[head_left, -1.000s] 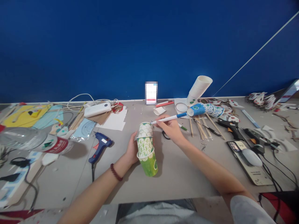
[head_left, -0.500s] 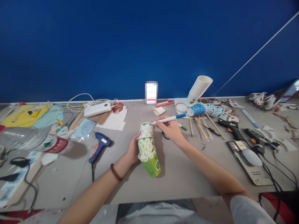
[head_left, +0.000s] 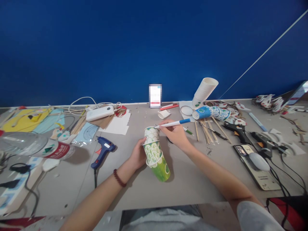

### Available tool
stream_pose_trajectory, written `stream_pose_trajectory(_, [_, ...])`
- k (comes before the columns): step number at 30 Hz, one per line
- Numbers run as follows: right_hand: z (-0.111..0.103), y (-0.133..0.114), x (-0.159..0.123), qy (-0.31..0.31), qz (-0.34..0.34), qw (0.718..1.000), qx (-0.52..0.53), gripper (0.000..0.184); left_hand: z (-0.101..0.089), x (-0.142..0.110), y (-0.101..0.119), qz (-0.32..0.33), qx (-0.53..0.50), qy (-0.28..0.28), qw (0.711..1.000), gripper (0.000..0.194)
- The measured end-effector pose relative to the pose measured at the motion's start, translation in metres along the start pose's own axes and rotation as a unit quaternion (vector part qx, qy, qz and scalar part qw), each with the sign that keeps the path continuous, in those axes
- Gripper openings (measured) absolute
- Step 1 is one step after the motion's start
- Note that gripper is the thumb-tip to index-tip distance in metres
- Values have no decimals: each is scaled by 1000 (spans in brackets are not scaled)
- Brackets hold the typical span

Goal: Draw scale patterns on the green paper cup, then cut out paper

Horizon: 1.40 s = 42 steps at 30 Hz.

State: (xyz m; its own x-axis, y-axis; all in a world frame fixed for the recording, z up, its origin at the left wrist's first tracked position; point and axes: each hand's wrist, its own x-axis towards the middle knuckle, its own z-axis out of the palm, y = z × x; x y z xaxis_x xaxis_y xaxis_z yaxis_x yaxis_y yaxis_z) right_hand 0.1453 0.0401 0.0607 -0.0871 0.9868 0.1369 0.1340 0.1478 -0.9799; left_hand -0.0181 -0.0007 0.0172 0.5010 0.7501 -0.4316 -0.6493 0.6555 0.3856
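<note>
Over the middle of the table is a chain of paper cups fitted one into another, drawn with green scale patterns. The end cup nearest me is painted solid green, with a round emblem on its side. My left hand is closed around the left side of the cups, its fingers partly hidden behind them. A white marker with a blue end is pinched in my right hand. Its tip meets the far cup near the rim.
A blue glue gun and a plastic bottle lie to the left. At right are blue-patterned cups, a leaning stack of white cups, wooden sticks, a dark glue gun and a phone under a mouse.
The painted green end of the cup chain has swung to the right, so the chain tilts more. The marker has turned slightly, its blue end now lower.
</note>
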Motion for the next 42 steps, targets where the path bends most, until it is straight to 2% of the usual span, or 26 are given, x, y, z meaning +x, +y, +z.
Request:
stream_pose_trajectory(9, [-1, -1, -1, -7, -5, 1000, -4, 11, 0, 0, -1, 17, -2, 19, 1000, 33])
stream_pose_trajectory(19, [-2, -2, -1, 2, -20, 1000, -23, 8, -4, 0, -1, 3, -2, -8, 1000, 34])
stream_pose_trajectory(31, [-1, -5, -2, 3, -13, 1000, -27, 8, -2, -1, -1, 17, 8, -1, 1000, 33])
stream_pose_trajectory(42, [-2, 2, 0, 15, -5, 1000, -19, 8, -5, 1, -1, 11, 5, -2, 1000, 34])
